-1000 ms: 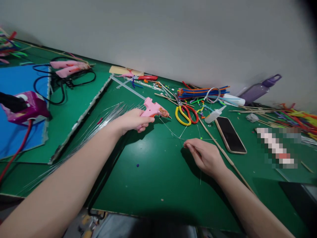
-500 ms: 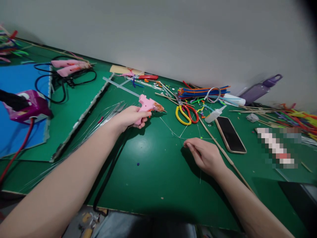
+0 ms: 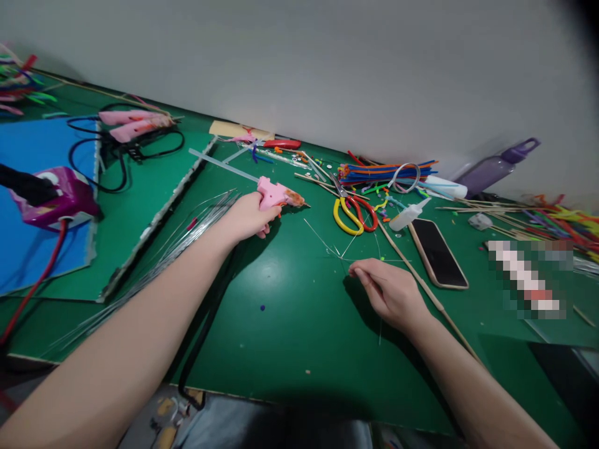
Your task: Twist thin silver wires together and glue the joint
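My left hand is wrapped round the handle of a pink glue gun, with its nozzle pointing right. A long translucent glue stick sticks out of the gun's back. My right hand is closed in a pinch on thin wires. These wires fan out from a crossing point just beyond the fingertips, and one end shows below the hand. The nozzle is apart from the wires. Scissors with yellow and red handles lie behind the wires.
A glue bottle, a phone and a thin stick lie to the right. Pipe cleaners and a purple bottle are at the back. Loose wires lie under my left arm; a purple power socket is far left.
My left hand and the glue gun have shifted slightly left, away from the wires. My right hand keeps its pinch almost in place.
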A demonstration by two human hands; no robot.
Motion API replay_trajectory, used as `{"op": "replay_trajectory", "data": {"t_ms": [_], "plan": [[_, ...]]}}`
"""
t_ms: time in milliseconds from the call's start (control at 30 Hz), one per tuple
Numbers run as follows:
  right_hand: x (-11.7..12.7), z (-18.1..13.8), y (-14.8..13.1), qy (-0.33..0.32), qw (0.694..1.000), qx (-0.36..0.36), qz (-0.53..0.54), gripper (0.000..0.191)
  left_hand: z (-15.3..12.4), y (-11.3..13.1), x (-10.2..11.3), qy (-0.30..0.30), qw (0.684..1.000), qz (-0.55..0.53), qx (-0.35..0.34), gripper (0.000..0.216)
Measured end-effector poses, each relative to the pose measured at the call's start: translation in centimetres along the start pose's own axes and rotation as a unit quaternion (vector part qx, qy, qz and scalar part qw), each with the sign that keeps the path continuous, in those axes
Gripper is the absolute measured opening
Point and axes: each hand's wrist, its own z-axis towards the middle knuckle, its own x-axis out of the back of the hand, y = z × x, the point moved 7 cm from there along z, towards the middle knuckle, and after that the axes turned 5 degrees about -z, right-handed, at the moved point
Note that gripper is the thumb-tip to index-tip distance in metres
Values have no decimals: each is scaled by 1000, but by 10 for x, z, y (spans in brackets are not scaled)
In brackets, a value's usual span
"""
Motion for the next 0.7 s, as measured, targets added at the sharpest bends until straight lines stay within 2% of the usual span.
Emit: {"op": "replay_trajectory", "data": {"t_ms": [100, 200, 400, 567, 700], "plan": [[0, 0, 0, -2, 1000, -1, -2, 14, 0, 3, 5, 19, 996, 87, -30, 26], [1, 0, 0, 0, 1000, -1, -2, 14, -1, 9, 6, 21, 980, 184, -77, 18], [1, 1, -1, -1, 1000, -2, 0, 15, 0, 13, 7, 48, 948, 285, -131, 9], [0, 0, 0, 0, 1000, 1, -2, 14, 1, 11, 6, 59, 932, 327, -146, 15], [0, 0, 0, 2, 1000, 2, -2, 14, -1, 10, 10, 75, 949, 280, -125, 21]]}}
